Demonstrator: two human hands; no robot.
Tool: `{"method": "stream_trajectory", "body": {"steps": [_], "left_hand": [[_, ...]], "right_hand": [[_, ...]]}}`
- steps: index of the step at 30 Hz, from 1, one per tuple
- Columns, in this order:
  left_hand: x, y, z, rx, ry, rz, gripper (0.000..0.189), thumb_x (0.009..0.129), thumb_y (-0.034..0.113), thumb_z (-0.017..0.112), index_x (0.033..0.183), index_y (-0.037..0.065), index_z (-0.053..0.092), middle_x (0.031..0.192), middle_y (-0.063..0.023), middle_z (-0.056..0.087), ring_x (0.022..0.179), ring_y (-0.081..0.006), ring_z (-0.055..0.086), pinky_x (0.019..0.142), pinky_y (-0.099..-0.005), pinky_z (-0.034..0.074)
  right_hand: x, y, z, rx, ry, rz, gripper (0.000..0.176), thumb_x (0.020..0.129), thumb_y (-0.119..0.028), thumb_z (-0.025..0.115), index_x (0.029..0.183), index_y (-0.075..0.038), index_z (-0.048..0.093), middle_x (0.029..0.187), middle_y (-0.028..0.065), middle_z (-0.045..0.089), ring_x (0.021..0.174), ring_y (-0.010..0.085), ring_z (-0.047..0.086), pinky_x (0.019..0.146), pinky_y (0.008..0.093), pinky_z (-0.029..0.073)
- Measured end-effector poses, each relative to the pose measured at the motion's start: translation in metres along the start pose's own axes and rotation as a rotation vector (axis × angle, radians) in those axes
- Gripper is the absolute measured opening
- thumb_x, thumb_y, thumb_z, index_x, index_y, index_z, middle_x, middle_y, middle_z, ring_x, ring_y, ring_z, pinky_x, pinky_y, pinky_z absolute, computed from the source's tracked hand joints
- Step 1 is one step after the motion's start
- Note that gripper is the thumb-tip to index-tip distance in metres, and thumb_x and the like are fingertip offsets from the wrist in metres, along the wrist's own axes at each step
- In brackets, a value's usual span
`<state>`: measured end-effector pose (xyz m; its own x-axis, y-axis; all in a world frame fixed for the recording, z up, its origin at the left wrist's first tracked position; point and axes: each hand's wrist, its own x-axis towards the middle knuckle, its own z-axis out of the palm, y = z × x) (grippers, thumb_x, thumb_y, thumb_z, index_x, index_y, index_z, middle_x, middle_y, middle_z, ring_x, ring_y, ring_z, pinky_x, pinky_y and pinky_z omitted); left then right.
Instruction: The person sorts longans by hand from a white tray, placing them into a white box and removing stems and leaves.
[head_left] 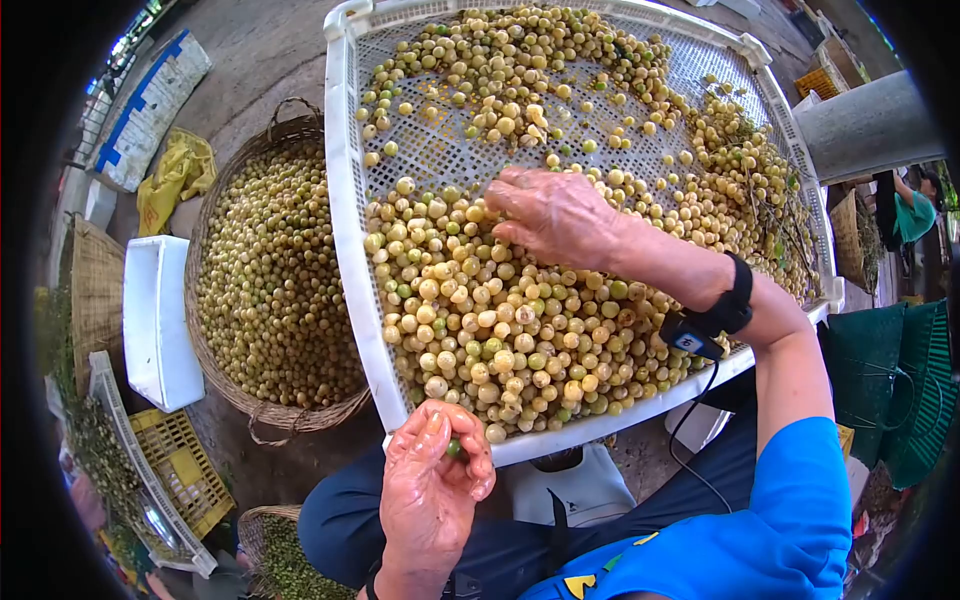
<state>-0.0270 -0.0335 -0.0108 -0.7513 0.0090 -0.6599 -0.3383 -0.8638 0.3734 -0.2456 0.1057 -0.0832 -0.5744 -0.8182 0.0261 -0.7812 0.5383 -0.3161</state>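
A large white perforated tray [345, 200] rests on my lap, heaped with small round yellow-green fruits [500, 320]. My right hand [550, 215] lies palm down on the fruit pile in the tray's middle, fingers spread among the fruits; a black strap with a small device is on that wrist. My left hand [430, 480] hovers at the tray's near edge, its fingers curled around a small green fruit [453, 448]. Twiggy stems with fruits [760, 200] lie along the tray's right side.
A round woven basket [215, 200] full of the same fruits stands on the ground to the left. Beside it sit a white box [155, 320], a yellow crate [185, 470] and another woven basket [95, 290]. Green baskets [890, 390] stand at right; another person [915, 210] is far right.
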Motion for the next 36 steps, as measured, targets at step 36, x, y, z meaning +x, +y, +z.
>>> {"method": "stream_trajectory", "body": {"steps": [36], "left_hand": [[-0.003, -0.013, -0.008, 0.042, -0.024, 0.079, 0.016, 0.087, 0.018, 0.049, 0.084, 0.002, 0.053, 0.062, -0.0017, 0.048, 0.05, -0.0095, 0.048, 0.038, -0.0181, 0.034]], "right_hand": [[-0.182, -0.121, -0.035, 0.074, -0.842, -0.528, 0.036, 0.072, -0.01, 0.054, 0.107, -0.004, 0.044, 0.074, 0.0101, 0.054, 0.065, 0.0246, 0.059, 0.054, 0.0342, 0.048]]}}
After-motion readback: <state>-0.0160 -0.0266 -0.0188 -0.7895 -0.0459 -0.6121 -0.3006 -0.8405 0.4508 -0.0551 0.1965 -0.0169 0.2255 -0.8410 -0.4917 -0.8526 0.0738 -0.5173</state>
